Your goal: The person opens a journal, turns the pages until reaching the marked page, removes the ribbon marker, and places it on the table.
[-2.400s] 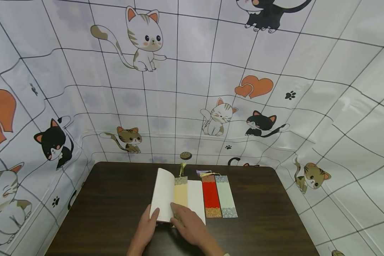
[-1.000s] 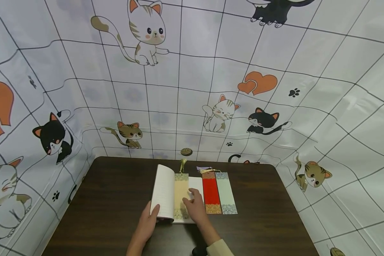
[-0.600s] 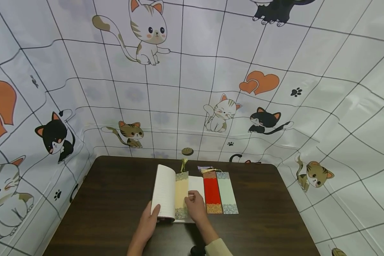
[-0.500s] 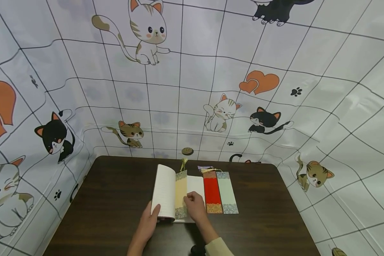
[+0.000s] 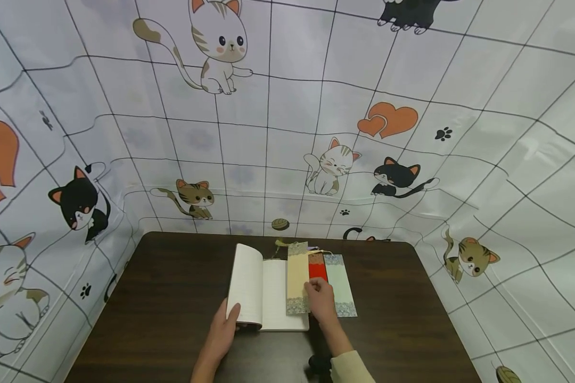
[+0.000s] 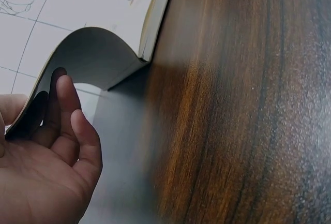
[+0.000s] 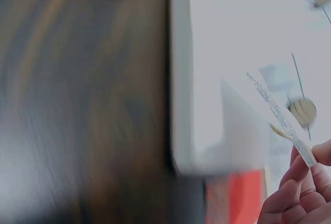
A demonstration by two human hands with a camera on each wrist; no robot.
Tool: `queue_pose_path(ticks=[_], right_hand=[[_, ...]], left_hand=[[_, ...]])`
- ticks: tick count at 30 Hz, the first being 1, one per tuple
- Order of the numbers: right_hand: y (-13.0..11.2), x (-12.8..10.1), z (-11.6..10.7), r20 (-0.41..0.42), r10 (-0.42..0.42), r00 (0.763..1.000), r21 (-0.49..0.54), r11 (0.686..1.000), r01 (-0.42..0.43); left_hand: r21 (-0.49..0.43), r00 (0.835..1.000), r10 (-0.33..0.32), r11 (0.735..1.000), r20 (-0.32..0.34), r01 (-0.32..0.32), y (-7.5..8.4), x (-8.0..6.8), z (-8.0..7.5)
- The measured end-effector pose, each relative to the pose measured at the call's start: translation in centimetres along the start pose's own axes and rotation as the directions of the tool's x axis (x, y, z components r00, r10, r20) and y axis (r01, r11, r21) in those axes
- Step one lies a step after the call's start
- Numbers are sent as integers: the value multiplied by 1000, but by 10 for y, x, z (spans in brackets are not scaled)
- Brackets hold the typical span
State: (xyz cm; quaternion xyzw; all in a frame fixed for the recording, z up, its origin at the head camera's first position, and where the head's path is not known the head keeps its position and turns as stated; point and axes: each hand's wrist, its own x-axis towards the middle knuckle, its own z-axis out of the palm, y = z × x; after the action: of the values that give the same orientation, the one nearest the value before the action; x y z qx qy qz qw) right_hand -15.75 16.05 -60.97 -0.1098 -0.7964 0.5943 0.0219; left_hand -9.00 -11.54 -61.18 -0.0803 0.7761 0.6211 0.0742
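An open notebook [image 5: 273, 308] with lined white pages lies at the middle of the table. My left hand [image 5: 220, 331] grips its raised left side, thumb on the page and fingers behind the bent cover, as the left wrist view shows. My right hand [image 5: 323, 304] pinches a cream bookmark [image 5: 297, 274] by its right edge. This bookmark has patterned grey ends and a yellow-green tassel [image 5: 281, 243], and it is held above the notebook's right edge. Behind it a red bookmark [image 5: 318, 270] is partly hidden. A pale green bookmark [image 5: 340, 284] lies to the right.
The dark wooden table [image 5: 172, 287] has its far edge against a white sheet [image 5: 249, 143] printed with cats and grid lines. A small black object [image 5: 319, 364] sits below my right wrist, beside a cream sleeve [image 5: 351, 367].
The right hand first lets go of the notebook, then takes the cream bookmark by its edge. It has lifted it off the page and carried it right. The left hand keeps its hold.
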Motion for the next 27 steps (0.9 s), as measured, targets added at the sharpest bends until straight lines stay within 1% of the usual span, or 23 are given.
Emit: queue_pose_path(ticks=[3,7,12,15,20,27], right_hand=[[0,9,-24,-60,11,998,-20,1000,-12],[1,16,-58,-117,22,993,-40,999,-27],[8,19,-98,-175,32,984,-68,997,-44],[15,19,-116,-212,37,977,-87,995,-56],[27,17,-136,-244,54,968,-124,989,-86],[37,22,-149,-257,61,964,-166,980,-106]], left_hand=[[-5,1000,1,1000,-1,-1,0,0,0],[-8,1000,2,1000,-4,-2,0,0,0],[-8,1000,4,1000,1,-4,0,1,1],[-9,1000,6,1000,4,-6,0,1,0],[-5,1000,9,1000,5,-9,-1,0,0],[8,1000,5,1000,10,-5,0,1,-2]])
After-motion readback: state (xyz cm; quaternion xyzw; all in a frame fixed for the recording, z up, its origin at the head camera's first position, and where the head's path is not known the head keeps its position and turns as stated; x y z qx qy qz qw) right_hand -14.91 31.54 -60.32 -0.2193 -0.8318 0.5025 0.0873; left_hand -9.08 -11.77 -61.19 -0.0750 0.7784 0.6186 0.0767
